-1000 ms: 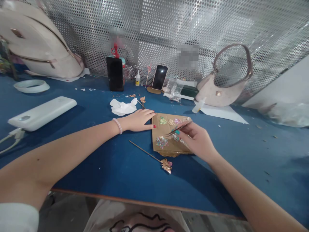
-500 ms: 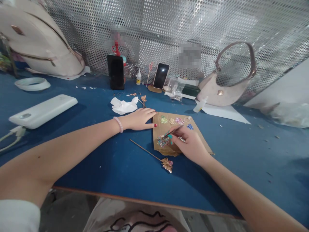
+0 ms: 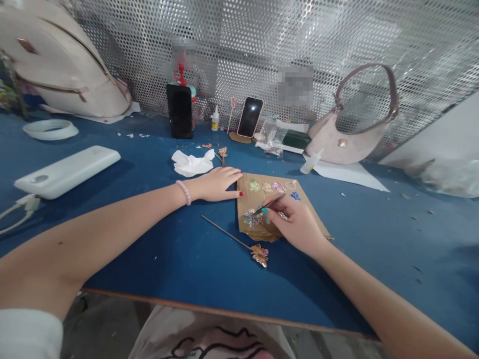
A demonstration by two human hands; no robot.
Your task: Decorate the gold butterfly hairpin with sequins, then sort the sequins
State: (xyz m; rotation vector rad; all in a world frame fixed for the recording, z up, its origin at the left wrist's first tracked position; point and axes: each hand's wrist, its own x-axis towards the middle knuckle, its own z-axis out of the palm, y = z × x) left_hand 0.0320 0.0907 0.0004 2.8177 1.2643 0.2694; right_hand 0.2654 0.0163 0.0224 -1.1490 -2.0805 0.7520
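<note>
My right hand (image 3: 295,219) is closed on a pair of dark tweezers (image 3: 270,203). Their tips reach into a pile of multicoloured rhinestones (image 3: 253,218) on a piece of brown cardboard (image 3: 245,199). Smaller heaps of green stones (image 3: 255,185), pale gold stones (image 3: 266,187), pink stones (image 3: 278,187) and blue stones (image 3: 295,196) lie along the cardboard's far part. My left hand (image 3: 215,185) rests flat with fingers spread, its fingertips at the cardboard's left edge. In front of the cardboard lies a gold hairpin (image 3: 259,254) with a butterfly-like ornament and a pink stone.
Behind my left hand are crumpled white tissue (image 3: 192,163) and another gold ornament (image 3: 223,152). Two phones (image 3: 180,110) stand at the back near a glue bottle (image 3: 214,119). A second bottle (image 3: 311,161) lies by the handbag (image 3: 348,134). At left are a power bank (image 3: 69,171) and tape roll (image 3: 50,129).
The tweezers and my right fingers have shifted very slightly over the multicoloured pile. My left hand and the hairpin have stayed in place.
</note>
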